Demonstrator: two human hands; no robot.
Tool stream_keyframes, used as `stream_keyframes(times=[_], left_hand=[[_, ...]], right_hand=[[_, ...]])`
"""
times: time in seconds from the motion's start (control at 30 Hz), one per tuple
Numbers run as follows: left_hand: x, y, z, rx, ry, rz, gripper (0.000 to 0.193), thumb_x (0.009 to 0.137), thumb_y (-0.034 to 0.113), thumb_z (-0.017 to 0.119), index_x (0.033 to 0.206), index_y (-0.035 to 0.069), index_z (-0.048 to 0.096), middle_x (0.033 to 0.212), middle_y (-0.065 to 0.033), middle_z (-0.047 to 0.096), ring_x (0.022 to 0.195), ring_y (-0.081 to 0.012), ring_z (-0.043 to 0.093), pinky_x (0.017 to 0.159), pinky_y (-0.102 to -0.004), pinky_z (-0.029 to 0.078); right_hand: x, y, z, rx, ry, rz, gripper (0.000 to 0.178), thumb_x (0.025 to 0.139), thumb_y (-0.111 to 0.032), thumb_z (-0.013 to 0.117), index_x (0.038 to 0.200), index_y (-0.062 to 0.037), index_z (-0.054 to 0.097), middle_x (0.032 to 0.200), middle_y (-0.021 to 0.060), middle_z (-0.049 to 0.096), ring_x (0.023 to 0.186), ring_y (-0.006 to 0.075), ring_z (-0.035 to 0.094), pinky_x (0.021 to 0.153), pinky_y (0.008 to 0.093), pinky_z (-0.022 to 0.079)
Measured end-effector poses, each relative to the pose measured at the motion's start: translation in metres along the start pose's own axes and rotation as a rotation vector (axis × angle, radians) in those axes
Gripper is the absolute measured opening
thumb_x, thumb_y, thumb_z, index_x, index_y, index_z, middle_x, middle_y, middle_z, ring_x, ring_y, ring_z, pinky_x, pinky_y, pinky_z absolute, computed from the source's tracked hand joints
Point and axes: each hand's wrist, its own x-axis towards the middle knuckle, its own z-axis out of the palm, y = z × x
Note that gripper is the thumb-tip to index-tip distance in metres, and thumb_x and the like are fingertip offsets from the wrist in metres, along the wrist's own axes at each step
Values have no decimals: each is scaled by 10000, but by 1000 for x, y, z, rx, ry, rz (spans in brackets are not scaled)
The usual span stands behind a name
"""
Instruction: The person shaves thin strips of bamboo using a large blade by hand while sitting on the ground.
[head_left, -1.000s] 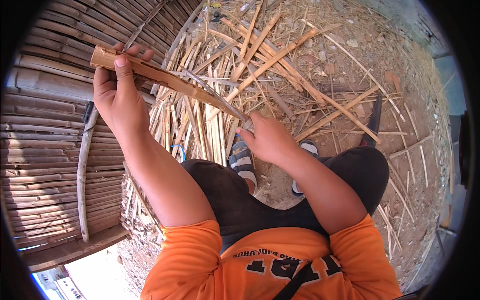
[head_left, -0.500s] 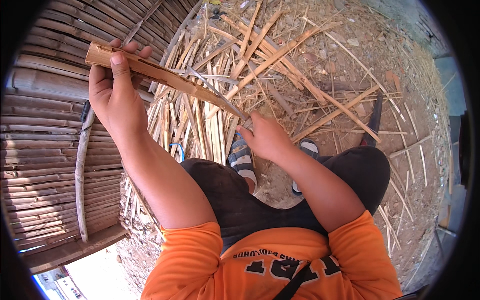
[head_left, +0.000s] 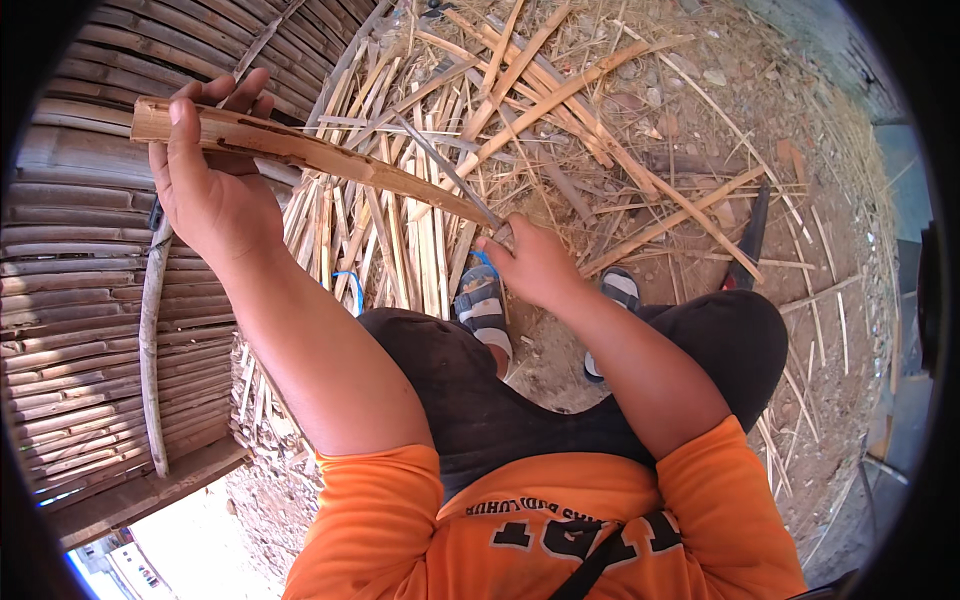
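Note:
A split length of bamboo point(head_left: 345, 163) slants down from upper left toward the middle, its pale inner face with a dark streak toward me. My left hand point(head_left: 222, 195) grips it near its upper end, thumb in front and fingers behind. My right hand point(head_left: 540, 262) is closed on a knife whose narrow grey blade point(head_left: 447, 167) points up and left. The blade crosses by the bamboo's lower end, close to my right fist; whether the edge touches it, I cannot tell. The knife's handle is hidden in my fist.
Pale bamboo strips point(head_left: 400, 240) lie heaped beyond my feet, with longer slats point(head_left: 560, 100) crossed at the back. A dark-bladed tool point(head_left: 752, 230) with a red part lies by my right knee. At the left stands a bamboo slat wall point(head_left: 90, 290) with a stick point(head_left: 150, 340) against it.
My left hand and the bamboo's upper end have shifted left and slightly down. My right hand with the knife has moved slightly right, and the blade stands a little farther from the bamboo's middle.

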Motion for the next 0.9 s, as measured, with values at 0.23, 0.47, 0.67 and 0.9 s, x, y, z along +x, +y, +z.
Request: stream_keyframes(times=[0.23, 0.47, 0.67, 0.9], left_hand=[[7, -13, -14, -68, -58, -51, 572, 983, 615, 536, 1035, 46, 554, 698, 12, 395, 601, -111, 359, 557, -266, 303], [7, -5, -20, -150, -146, -99, 500, 933, 559, 662, 730, 150, 460, 624, 43, 283, 533, -92, 223, 518, -258, 197], [6, -7, -24, -195, -254, -136, 480, 953, 399, 690, 660, 180, 380, 597, 53, 241, 536, -96, 201, 519, -272, 186], [13, -7, -48, -355, -432, -204, 479, 973, 329, 666, 645, 181, 350, 573, 64, 238, 511, -95, 188, 518, -273, 196]], right_hand=[[5, 80, 50, -126, -98, 104, 479, 929, -384, 656, 1125, 49, 595, 943, 285, 685, 945, 459, 670, 838, 525, 525], [5, 20, 12, 15, -30, -1, 472, 919, -373, 667, 1135, 40, 593, 860, 268, 690, 889, 469, 677, 799, 534, 537], [11, 94, 54, -128, -97, 132, 453, 911, -351, 667, 1131, 40, 599, 1008, 281, 688, 1007, 432, 667, 884, 514, 524], [10, 75, 28, -102, -128, 145, 434, 910, -372, 662, 1052, 36, 616, 1058, 291, 679, 1035, 438, 657, 898, 507, 519]])
